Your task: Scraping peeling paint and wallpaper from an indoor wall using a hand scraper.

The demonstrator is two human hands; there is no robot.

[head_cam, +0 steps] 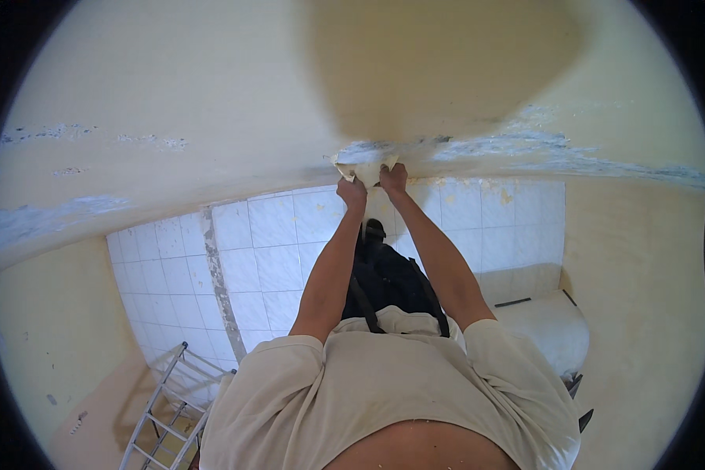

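My left hand (352, 192) pinches the left side of a torn cream flap of paint or wall covering (369, 173). On the flap's right side, my right hand (393, 178) grips it with the thumb on top. Ragged edges curl up beside both hands. Just above the flap, a bared bluish-white patch (364, 154) shows on the cream wall (229, 88). Both arms reach straight out in front of me, low on the wall near the tiles.
White marbled tiles (279, 220) with cream flakes lie below the wall, crossed by a rough grey strip (216, 270). My dark shoe (375, 229) shows there. A metal ladder (164, 405) stands lower left. A pale bulky object (540, 329) with dark strips is at right.
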